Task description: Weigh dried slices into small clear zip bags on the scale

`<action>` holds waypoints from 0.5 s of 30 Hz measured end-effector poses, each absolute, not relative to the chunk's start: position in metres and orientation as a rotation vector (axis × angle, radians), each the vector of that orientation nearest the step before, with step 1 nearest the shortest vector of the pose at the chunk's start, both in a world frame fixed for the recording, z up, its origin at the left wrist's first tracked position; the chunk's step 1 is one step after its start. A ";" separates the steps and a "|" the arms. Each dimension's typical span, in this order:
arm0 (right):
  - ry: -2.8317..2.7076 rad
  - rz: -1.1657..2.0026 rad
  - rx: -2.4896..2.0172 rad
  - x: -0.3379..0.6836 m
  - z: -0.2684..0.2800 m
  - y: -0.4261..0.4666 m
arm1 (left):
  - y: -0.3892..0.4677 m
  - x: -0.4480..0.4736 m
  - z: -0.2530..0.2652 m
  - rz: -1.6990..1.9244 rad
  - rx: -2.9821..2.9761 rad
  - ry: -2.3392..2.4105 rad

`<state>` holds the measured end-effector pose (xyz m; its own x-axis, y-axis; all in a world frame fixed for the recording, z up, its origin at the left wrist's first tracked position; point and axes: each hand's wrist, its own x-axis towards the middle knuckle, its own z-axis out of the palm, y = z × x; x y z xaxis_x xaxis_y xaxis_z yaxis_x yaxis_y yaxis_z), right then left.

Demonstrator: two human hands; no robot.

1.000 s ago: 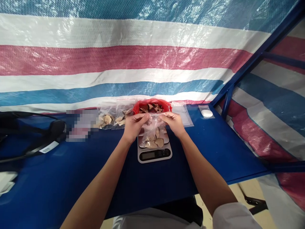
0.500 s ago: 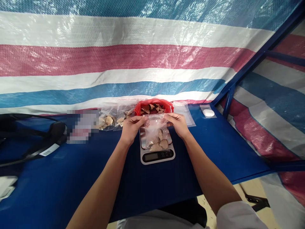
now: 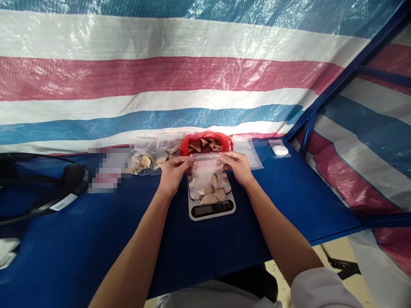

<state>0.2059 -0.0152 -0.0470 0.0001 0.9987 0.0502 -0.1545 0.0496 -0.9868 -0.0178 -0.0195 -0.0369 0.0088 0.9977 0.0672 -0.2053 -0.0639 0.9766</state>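
Note:
A clear zip bag (image 3: 208, 173) hangs between my hands over a white kitchen scale (image 3: 212, 216) with a dark display. Several dried brown slices (image 3: 214, 194) lie in the bottom of the bag. The top left corner of the bag is pinched in my left hand (image 3: 175, 171). My right hand (image 3: 238, 167) pinches the top right corner, thumb and fingers together. Just behind the bag stands an open red plastic bag (image 3: 186, 143) of similar dried pieces (image 3: 205, 145). Whether the zip bag rests on the scale, I cannot tell.
Left of the scale lie filled zip bags (image 3: 143, 160) and a blurred-out patch (image 3: 109, 171). Flat clear bags (image 3: 248, 152) lie right of the red bag, near a small bag with a white object (image 3: 280, 150). Black straps (image 3: 75, 177) occupy the blue table's (image 3: 128, 256) left side.
My hands and the zip bag have shifted very slightly left, and the bag's mouth looks a little flatter. The camera view has moved slightly. Both hands keep their hold.

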 end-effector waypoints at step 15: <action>-1.119 1.193 -1.032 0.203 -0.040 -0.019 | -0.021 -0.013 -0.040 1.413 1.141 1.041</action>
<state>0.2031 -0.0194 -0.0401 0.0304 0.9950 0.0947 -0.1581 0.0983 -0.9825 -0.0133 -0.0206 -0.0400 -0.0538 0.9913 0.1202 -0.1786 -0.1280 0.9756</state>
